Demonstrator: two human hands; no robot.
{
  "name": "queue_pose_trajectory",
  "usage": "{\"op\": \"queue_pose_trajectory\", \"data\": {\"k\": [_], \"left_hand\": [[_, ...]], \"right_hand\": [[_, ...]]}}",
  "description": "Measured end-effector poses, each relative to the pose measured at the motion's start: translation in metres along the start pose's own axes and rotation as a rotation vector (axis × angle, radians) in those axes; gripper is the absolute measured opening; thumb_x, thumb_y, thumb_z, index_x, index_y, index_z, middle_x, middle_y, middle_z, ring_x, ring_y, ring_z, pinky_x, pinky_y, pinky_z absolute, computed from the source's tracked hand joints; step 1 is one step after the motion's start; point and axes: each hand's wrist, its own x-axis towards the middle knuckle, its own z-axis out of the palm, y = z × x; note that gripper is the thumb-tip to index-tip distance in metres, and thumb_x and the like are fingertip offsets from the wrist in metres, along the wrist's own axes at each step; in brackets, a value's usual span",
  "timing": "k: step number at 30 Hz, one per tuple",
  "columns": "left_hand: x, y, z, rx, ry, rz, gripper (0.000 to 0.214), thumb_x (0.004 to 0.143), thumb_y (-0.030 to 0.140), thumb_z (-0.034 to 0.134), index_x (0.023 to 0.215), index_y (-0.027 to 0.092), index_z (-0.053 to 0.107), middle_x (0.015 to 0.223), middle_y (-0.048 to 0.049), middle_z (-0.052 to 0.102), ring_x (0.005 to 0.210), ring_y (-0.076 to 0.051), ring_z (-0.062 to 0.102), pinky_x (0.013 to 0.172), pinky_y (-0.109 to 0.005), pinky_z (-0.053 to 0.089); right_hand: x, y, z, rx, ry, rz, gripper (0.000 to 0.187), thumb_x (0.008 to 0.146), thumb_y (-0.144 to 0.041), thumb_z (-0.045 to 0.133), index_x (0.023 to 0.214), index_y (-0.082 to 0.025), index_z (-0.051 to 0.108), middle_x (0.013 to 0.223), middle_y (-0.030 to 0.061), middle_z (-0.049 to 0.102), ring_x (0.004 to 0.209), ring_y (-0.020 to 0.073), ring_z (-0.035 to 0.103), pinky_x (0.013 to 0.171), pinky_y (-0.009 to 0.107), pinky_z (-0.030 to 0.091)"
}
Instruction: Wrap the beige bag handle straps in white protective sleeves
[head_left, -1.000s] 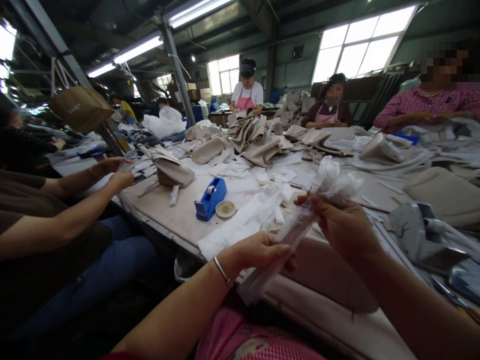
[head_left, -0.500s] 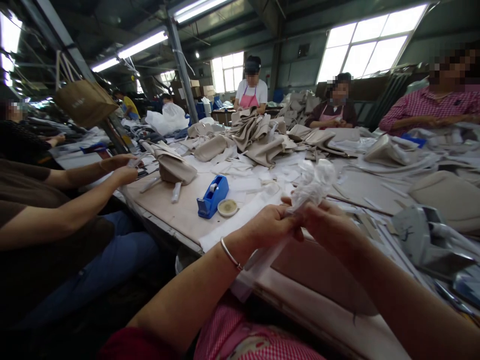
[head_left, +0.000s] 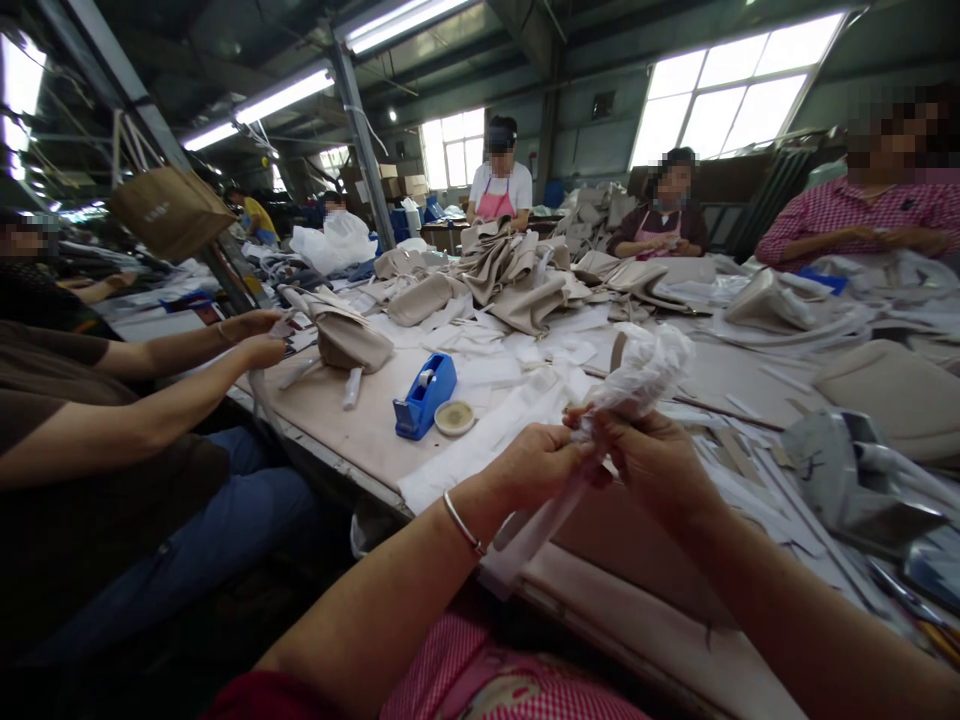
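Observation:
A bunched strip of thin, clear-white plastic wrap (head_left: 651, 362) rises above my hands, and its flat tail hangs below them over the table edge. My left hand (head_left: 544, 458) is closed, thumb and fingers pinching the wrap from the left. My right hand (head_left: 651, 455) grips the same wrap from the right, its fingers curled and close against the left ones. A beige edge shows beside the bunched part; what it belongs to is hidden. Left of my hands, a blue tape dispenser (head_left: 426, 395) stands near a small round dish (head_left: 454, 418).
Beige leather-like pieces (head_left: 517, 265) lie heaped mid-table among white sheets. A grey tape dispenser (head_left: 855, 485) stands at right, with scissors (head_left: 904, 590) near it. A co-worker (head_left: 112, 440) sits close on my left; others work across the table. A bag (head_left: 172, 210) hangs from a post.
The bunched wrap has shifted slightly right and shows more of itself above my hands. Its tail hangs more visibly below. My right fingers have moved a little along it.

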Motion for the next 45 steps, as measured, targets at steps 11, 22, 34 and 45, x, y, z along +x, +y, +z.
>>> {"op": "queue_pose_trajectory", "data": {"k": [11,22,34,45], "left_hand": [[-0.017,-0.005,-0.016,0.121,-0.158,-0.097,0.047,0.091,0.052,0.052,0.081,0.012,0.072,0.077,-0.0073,0.073,0.071,-0.016,0.064,0.072,-0.026,0.048],[-0.002,0.009,0.0,0.13,-0.058,-0.035,0.033,0.092,0.039,0.053,0.083,0.012,0.069,0.073,-0.0063,0.071,0.072,-0.016,0.063,0.074,-0.028,0.049],[-0.019,-0.002,-0.021,0.22,-0.221,-0.133,0.051,0.095,0.052,0.047,0.094,0.01,0.075,0.083,-0.01,0.075,0.064,-0.014,0.063,0.06,-0.023,0.047],[-0.016,-0.002,-0.018,0.092,-0.223,-0.107,0.059,0.086,0.065,0.055,0.098,0.009,0.073,0.087,-0.0117,0.074,0.073,-0.017,0.065,0.068,-0.026,0.05]], "right_hand": [[0.012,-0.008,-0.007,0.041,0.055,-0.117,0.021,0.069,-0.033,0.085,0.082,-0.018,0.078,0.084,0.0058,0.078,0.08,0.0188,0.069,0.067,0.025,0.056],[-0.003,-0.016,-0.006,0.193,-0.069,-0.015,0.038,0.071,-0.037,0.084,0.104,-0.022,0.07,0.1,0.0077,0.077,0.084,0.0239,0.071,0.051,0.026,0.056],[0.001,-0.012,-0.001,0.094,-0.027,-0.042,0.03,0.069,-0.033,0.086,0.089,-0.017,0.071,0.083,0.0074,0.078,0.079,0.0226,0.073,0.063,0.029,0.061],[-0.002,-0.006,-0.002,0.084,-0.028,-0.032,0.031,0.072,-0.034,0.084,0.094,-0.018,0.07,0.088,0.0073,0.079,0.073,0.0209,0.072,0.052,0.026,0.059]]}}
